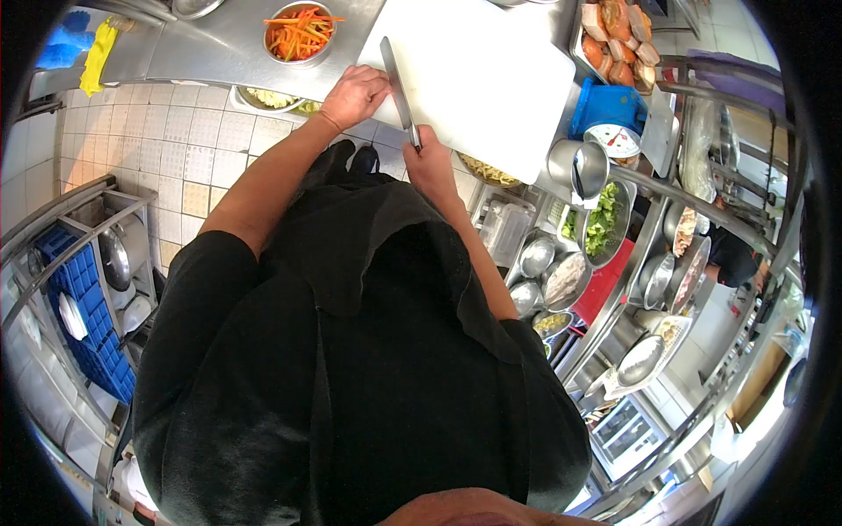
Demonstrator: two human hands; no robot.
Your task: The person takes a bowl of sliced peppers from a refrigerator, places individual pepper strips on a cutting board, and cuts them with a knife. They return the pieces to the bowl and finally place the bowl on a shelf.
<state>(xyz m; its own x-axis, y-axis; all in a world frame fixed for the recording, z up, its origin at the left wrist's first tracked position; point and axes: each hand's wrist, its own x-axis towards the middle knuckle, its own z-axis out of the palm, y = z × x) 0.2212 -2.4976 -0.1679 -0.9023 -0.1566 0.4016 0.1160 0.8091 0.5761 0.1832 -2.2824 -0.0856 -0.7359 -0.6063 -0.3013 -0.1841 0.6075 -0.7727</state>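
Observation:
My right hand (pixel 430 165) is closed around the handle of a kitchen knife (pixel 399 86). Its long blade points away from me over the left part of a white cutting board (pixel 491 92). Just left of the blade, my left hand (pixel 355 95) rests at the board's near left edge with its fingers curled in. Whatever those fingers hold, if anything, is hidden. Beyond my left hand, a round metal bowl (pixel 303 61) of orange and green vegetable strips stands on the steel counter (pixel 210 44).
At the right stand a tray of meat chunks (pixel 617 44), a blue scale (pixel 605 107) and a metal pot (pixel 579 167). Lower right, a bowl of greens (pixel 603 219) sits among several metal bowls. Below the counter edge is a bowl of cut vegetables (pixel 263 98). A blue crate (pixel 74 307) is on the left rack.

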